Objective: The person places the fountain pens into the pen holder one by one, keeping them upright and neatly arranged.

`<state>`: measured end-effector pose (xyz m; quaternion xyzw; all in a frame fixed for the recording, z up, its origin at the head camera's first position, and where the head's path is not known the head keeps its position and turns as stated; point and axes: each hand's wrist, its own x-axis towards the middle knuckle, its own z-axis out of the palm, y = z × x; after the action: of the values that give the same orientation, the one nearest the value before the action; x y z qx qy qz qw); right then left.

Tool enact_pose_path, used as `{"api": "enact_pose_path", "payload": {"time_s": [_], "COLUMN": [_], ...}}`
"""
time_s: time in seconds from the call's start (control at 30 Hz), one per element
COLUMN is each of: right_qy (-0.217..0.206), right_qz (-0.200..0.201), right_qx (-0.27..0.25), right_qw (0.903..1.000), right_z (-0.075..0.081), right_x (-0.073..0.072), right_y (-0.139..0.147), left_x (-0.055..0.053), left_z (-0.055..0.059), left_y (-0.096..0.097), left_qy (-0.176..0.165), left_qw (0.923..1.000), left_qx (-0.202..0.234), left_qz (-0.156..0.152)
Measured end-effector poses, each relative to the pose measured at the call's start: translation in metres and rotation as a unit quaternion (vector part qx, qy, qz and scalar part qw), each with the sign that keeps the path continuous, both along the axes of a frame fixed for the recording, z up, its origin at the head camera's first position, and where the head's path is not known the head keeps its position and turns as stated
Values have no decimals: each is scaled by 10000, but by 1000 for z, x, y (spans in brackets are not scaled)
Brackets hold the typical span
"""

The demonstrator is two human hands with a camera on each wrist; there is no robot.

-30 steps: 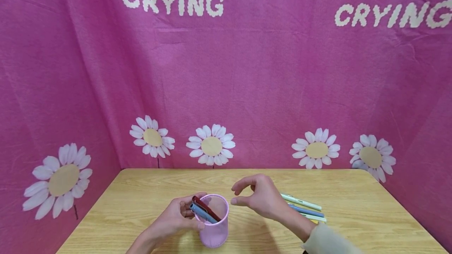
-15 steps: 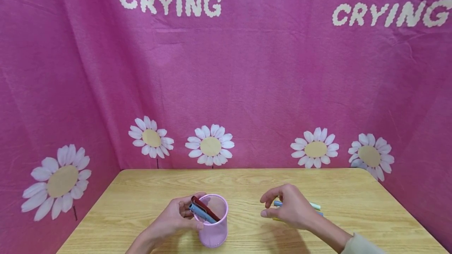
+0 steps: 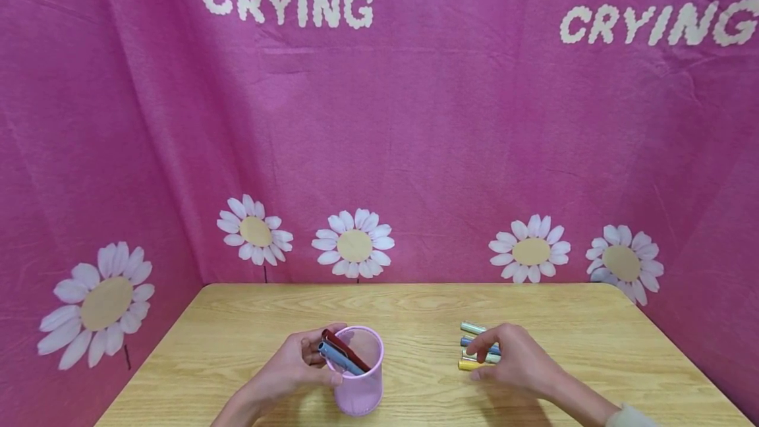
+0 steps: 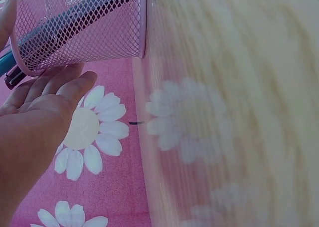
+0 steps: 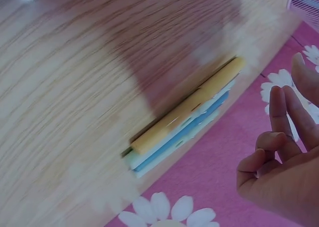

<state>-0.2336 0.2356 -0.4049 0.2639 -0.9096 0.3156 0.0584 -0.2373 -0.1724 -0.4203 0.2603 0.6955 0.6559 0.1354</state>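
A pink mesh pen cup (image 3: pixel 360 393) stands upright on the wooden table, holding a dark red pen (image 3: pixel 344 346) and a blue-grey pen (image 3: pixel 339 357), both leaning left. My left hand (image 3: pixel 292 364) holds the cup's left side, thumb in front and fingers behind; the left wrist view shows those fingers (image 4: pixel 62 87) against the mesh. To the right, my right hand (image 3: pixel 516 358) hovers over a row of pens, thumb and fingers apart with nothing between them. Nearest its thumb lies a yellow pen (image 3: pixel 467 365); beyond are a blue pen (image 3: pixel 468 342) and pale green pens (image 3: pixel 472 327), partly hidden by the hand.
The light wooden table (image 3: pixel 284 302) reaches back to a pink cloth (image 3: pixel 427 150) printed with daisies and white lettering. The cloth also hangs along the left and right sides.
My right hand has moved right and down from beside the cup to above the pens, whose left ends now show. The left hand and the cup have stayed in place.
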Motion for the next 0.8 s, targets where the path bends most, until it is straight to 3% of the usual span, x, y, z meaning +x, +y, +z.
{"api": "enact_pose_path", "payload": {"time_s": [0.3,0.53,0.8], "right_qy": [92,149,211], "right_qz": [-144,-291,-478], "right_qx": [506,696,812], "right_qw": [9986,9970,9953], "right_z": [-12,-19,-22], "right_x": [-6,-8,-11], "right_y": [20,27,29], "left_x": [0,-1,0], "left_z": [2,0,0], "left_y": [0,0,0], "left_qy": [-208,39,-61], "left_qw": [9998,10000,9999], "left_qx": [36,42,124], "left_qz": [17,-26,-55]}}
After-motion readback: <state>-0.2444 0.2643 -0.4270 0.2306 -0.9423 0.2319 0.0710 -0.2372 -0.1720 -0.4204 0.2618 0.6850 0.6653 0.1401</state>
